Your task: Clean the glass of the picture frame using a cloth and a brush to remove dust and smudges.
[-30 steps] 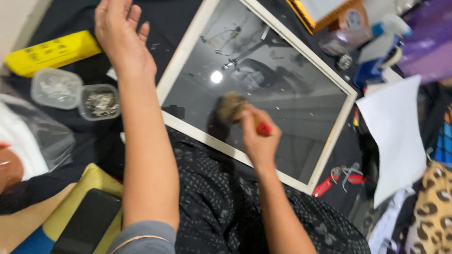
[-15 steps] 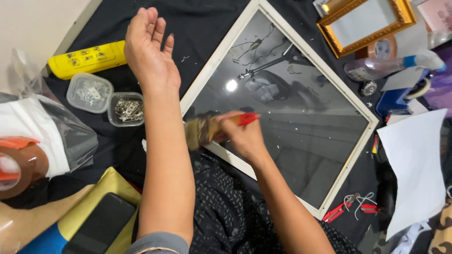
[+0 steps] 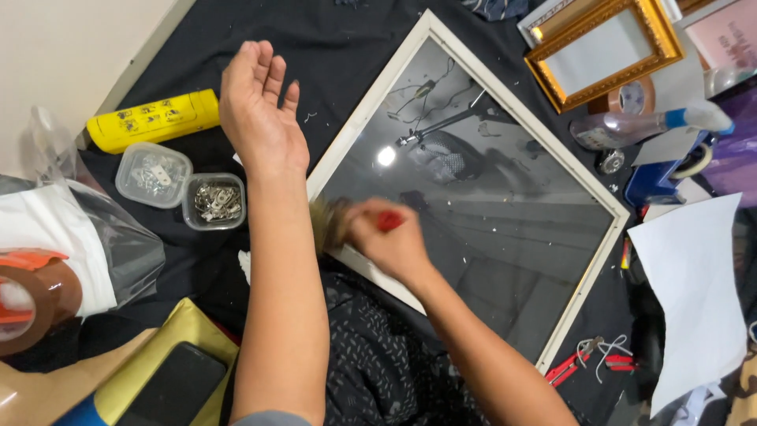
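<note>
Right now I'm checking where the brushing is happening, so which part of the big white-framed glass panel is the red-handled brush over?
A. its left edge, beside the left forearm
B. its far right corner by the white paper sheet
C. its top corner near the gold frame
A: the right hand holds the red-handled brush with its bristles at the left edge of the white-framed glass panel, beside the left forearm.

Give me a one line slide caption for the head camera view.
Right hand holds a red-handled brush at the white picture frame's edge; the open left hand hovers above black cloth.
</note>
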